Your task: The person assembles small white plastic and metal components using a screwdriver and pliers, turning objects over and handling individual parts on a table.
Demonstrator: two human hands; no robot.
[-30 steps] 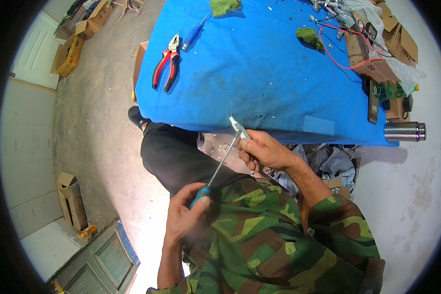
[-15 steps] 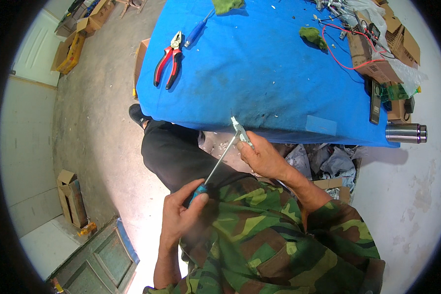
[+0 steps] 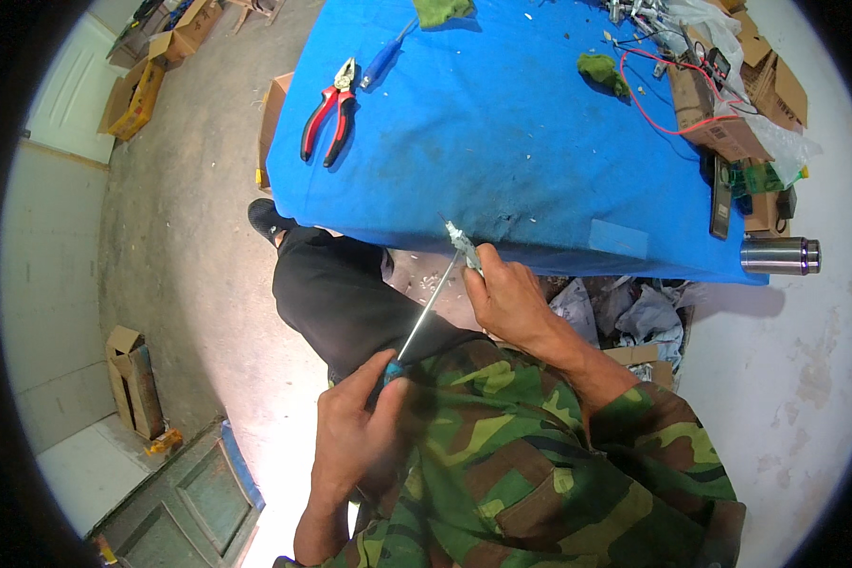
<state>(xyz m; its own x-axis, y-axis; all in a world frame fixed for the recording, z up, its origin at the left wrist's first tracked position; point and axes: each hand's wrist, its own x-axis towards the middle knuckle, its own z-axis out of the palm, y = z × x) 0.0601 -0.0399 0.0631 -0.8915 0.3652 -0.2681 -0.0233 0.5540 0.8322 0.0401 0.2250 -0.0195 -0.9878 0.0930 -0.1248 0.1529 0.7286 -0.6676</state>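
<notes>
My left hand (image 3: pixel 355 417) is closed round the blue handle of a screwdriver (image 3: pixel 428 312), low in front of my jacket. Its long metal shaft slants up and to the right, and the tip meets a small grey-white metal part (image 3: pixel 464 248). That part is gripped in my right hand (image 3: pixel 509 301), just short of the table's near edge; a thin point sticks out of its upper end. My fingers hide its lower portion, so I cannot tell its exact kind. Both hands are over my lap, below the blue-covered table (image 3: pixel 426 142).
Red-handled pliers (image 3: pixel 329 114) and a blue screwdriver (image 3: pixel 381 64) lie at the table's left. A green cloth (image 3: pixel 604 74), a red wire (image 3: pixel 634 95) and cardboard boxes are at the right. A steel flask (image 3: pixel 781 256) stands out past the right corner. Plastic bags (image 3: pixel 648 317) lie underneath.
The metal part has turned slightly in my right hand, whose back now faces up more. My left hand and the screwdriver have shifted only a little.
</notes>
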